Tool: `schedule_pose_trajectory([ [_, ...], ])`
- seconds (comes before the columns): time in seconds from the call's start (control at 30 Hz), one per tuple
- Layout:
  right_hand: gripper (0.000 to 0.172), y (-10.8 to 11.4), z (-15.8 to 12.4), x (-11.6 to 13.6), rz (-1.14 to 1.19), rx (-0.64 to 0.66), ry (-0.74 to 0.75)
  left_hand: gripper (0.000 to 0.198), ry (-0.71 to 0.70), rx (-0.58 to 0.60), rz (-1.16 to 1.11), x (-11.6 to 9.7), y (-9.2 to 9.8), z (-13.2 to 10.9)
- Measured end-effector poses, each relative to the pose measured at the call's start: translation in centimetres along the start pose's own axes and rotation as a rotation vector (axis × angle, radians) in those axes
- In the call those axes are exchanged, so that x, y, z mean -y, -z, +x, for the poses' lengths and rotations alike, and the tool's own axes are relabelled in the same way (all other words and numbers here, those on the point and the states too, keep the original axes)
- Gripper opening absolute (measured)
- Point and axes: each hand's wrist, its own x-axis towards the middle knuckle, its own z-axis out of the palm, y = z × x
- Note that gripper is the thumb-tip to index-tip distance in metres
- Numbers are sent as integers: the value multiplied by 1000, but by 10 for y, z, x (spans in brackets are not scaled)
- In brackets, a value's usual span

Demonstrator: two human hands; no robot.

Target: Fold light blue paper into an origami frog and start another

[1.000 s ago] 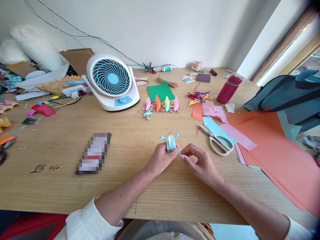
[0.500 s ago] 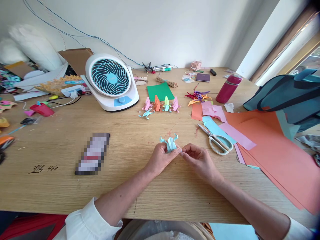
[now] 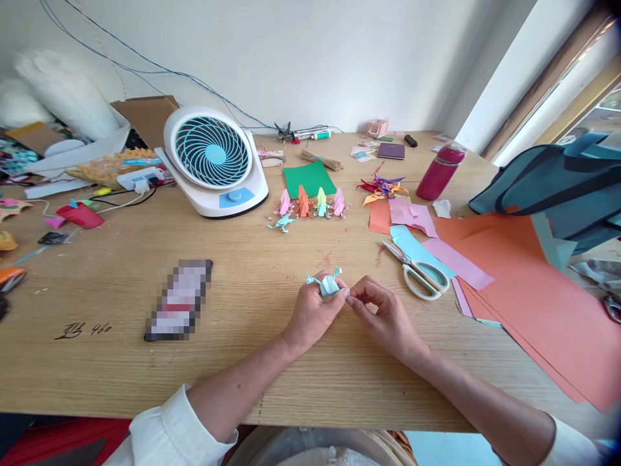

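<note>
A light-blue folded-paper frog [image 3: 329,285] sits in my left hand [image 3: 314,312], whose thumb and fingers are closed around its lower part. Two thin folded legs stick up from its far side. My right hand [image 3: 383,315] is closed in a pinch at the near right end of the frog, its fingertips meeting my left thumb tip. The small bit of paper between those fingertips is mostly hidden. Both hands are over the front middle of the wooden table [image 3: 233,362]. Beyond them stand several finished paper frogs [image 3: 303,202] in pink, orange, green and blue.
White-handled scissors [image 3: 418,272] and coloured paper strips [image 3: 421,249] lie right of my hands, beside large orange sheets [image 3: 528,291]. A phone [image 3: 178,299] lies to the left. Farther back are a fan [image 3: 213,158], a green sheet [image 3: 309,178], a red bottle [image 3: 441,170] and a teal bag [image 3: 538,181].
Both hands and the paper frog have shifted slightly left and toward me. The frog has tilted a little in my left hand; the right-hand pinch stays beside my left thumb.
</note>
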Motion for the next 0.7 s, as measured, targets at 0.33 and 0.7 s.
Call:
schedule_pose_trajectory([
  [0.33, 16, 2, 1, -2, -44, 0, 39, 23, 64, 74, -84, 1, 3, 2],
  [0.7, 21, 6, 0, -4, -124, 29, 153, 28, 72, 100, -155, 8, 5, 2],
])
